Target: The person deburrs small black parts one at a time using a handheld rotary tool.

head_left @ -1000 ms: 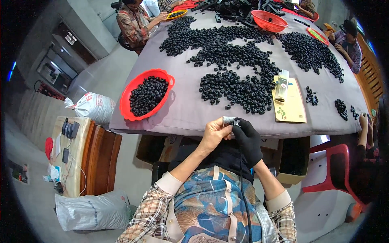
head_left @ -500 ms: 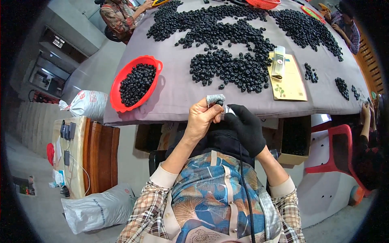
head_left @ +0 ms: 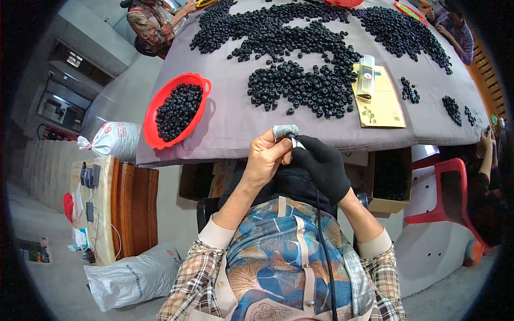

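Observation:
My bare left hand [head_left: 266, 158] is closed at the table's near edge, with a grey knitted cover [head_left: 285, 130] over its index finger. Between thumb and finger it pinches a small round black part [head_left: 290, 135], mostly hidden. My right hand [head_left: 325, 168], in a black glove, is closed around a small tool with a shiny flat tip [head_left: 297, 143], whose kind does not show. That tip meets the black part. Beyond my hands lies a heap of small black ring-shaped parts [head_left: 300, 88]. A red plastic basket [head_left: 151, 128] on the left holds more of them.
A yellow paper envelope [head_left: 383, 115] lies under a clear plastic case [head_left: 366, 80] on the grey tablecloth [head_left: 225, 123]. Other people work at the far left, far right and right edges. Below stand open cardboard boxes [head_left: 388, 205], a red chair [head_left: 465, 200] and white sacks [head_left: 131, 278].
The tool's tip has shifted closer against the black part, with my right hand moving slightly left. My left hand keeps its pinch. The whole view has shifted a little.

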Tool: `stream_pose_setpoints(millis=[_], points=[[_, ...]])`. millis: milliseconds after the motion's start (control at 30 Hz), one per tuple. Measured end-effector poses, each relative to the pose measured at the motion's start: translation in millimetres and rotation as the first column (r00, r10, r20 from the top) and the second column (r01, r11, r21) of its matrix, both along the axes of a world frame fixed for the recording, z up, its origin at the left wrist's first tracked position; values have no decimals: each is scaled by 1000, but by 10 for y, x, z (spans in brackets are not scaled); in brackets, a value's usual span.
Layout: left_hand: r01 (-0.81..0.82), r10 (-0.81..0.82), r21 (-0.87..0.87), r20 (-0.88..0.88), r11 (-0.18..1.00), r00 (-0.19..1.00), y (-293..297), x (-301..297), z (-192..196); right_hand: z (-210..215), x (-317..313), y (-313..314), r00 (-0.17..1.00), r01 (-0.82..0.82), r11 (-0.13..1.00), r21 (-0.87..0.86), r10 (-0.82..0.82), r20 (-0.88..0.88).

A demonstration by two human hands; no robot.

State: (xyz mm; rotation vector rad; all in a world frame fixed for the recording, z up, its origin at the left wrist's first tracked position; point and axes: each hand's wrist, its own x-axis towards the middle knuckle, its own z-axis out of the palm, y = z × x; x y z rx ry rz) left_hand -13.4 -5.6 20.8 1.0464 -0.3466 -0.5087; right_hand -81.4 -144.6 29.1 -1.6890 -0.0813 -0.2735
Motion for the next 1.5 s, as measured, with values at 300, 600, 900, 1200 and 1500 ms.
stream_pose_setpoints(millis=[300,600,900,1200,1500], points=[[18,-22,-60,-60,998,998,-19,-7,-9,0,5,-9,1000,30,999,-42,-30,3],[-13,10,-38,-59,999,998,-18,-9,-12,39,8,-18,1000,1,998,-55,-2,-19],[9,-13,-51,-76,999,997,3,-22,1,38,4,22,1000,9,999,30,-8,-28],[-25,25,13,-9,1000,1000,8,-21,-42,47,18,4,999,-11,1000,5,11,-35],[-10,10,34,5,999,1000,15,-29,-21,15,22,1,997,-16,999,48,19,-78]])
